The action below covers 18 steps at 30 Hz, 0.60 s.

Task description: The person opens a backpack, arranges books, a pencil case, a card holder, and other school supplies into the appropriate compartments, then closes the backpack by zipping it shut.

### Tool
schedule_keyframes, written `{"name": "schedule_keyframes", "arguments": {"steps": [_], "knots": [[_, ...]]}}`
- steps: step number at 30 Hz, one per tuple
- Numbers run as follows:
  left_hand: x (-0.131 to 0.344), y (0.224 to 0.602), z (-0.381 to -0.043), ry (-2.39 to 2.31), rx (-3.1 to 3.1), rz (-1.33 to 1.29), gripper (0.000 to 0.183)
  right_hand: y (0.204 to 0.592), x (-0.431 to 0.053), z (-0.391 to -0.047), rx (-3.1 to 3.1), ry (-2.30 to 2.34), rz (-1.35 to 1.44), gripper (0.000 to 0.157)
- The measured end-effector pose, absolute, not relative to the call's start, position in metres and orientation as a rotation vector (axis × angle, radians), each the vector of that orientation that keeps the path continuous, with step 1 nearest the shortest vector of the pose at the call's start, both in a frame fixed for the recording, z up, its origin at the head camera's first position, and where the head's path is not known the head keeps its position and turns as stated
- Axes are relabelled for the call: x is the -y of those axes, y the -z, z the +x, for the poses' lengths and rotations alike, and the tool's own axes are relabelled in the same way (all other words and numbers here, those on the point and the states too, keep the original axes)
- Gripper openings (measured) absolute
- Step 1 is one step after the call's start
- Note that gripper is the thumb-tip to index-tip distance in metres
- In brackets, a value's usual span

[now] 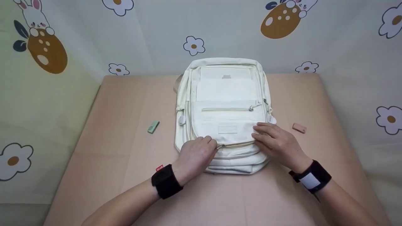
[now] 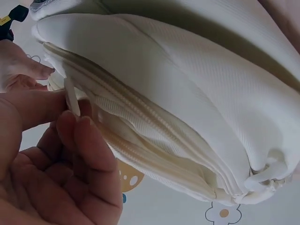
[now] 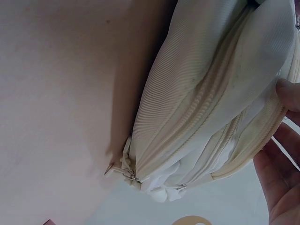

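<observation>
A white backpack (image 1: 227, 91) lies on its back on the table, its top towards the wall. Near the lower front pocket, my left hand (image 1: 198, 153) pinches a pale zipper pull (image 2: 71, 96) between thumb and fingertips. My right hand (image 1: 278, 142) holds the zippered edge (image 3: 269, 129) of that pocket at its right side, thumb on one face and fingers on the other. Between the hands the open zipper line (image 1: 238, 144) runs across the bag, with further folds and zippers below it.
On the table (image 1: 132, 182), a small green block (image 1: 153, 127) lies left of the backpack and a small pink block (image 1: 299, 128) lies right of it; both look like erasers. A patterned cloth (image 1: 157, 34) hangs behind and at both sides.
</observation>
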<state>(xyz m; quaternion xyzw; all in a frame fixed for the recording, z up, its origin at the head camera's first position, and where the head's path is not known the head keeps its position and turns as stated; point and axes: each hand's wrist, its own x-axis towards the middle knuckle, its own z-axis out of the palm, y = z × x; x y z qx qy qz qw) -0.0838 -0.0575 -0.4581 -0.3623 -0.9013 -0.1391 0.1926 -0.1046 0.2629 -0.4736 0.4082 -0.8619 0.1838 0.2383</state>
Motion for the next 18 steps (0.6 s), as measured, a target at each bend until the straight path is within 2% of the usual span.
{"name": "schedule_keyframes", "arguments": {"steps": [9,18], "knots": [[0.077,0.453,-0.086,0.401,2.609,-0.994,0.018,0.474,-0.262,-0.105,2.343,-0.498,1.128,0.032],[0.087,0.456,-0.087,0.565,2.592,-0.976,0.006,0.472,-0.259,-0.104,2.326,-0.485,1.124,0.029]]}}
